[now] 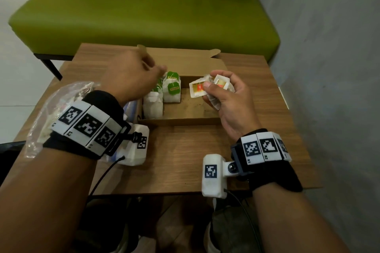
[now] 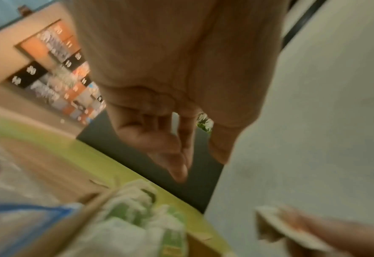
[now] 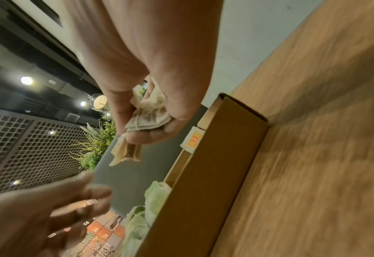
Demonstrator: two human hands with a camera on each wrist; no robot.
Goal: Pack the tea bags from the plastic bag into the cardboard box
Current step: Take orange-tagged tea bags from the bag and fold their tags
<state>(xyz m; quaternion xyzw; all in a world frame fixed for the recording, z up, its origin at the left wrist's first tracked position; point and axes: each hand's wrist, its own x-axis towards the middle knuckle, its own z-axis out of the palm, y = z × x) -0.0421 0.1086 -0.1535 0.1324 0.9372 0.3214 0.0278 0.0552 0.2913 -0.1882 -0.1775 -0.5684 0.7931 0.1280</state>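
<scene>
An open cardboard box (image 1: pixel 185 119) sits mid-table, with several white tea bags (image 1: pixel 171 90) carrying green tags standing at its left end. My right hand (image 1: pixel 224 92) hovers over the box's right part and grips a small bundle of tea bags (image 1: pixel 205 87) with yellow-orange tags; that bundle (image 3: pixel 148 113) also shows crumpled in the right wrist view. Above the box's left end my left hand (image 1: pixel 133 76) is blurred, its fingers (image 2: pixel 170 153) loosely extended and holding nothing. The clear plastic bag (image 1: pixel 53 104) lies at the table's left, partly under my left wrist.
The wooden table (image 1: pixel 185 160) has bare surface in front of the box. A green bench (image 1: pixel 144 12) stands behind the table. A grey wall (image 1: pixel 329 68) runs along the right side. The box's lid flap (image 1: pixel 181 57) stands open at the back.
</scene>
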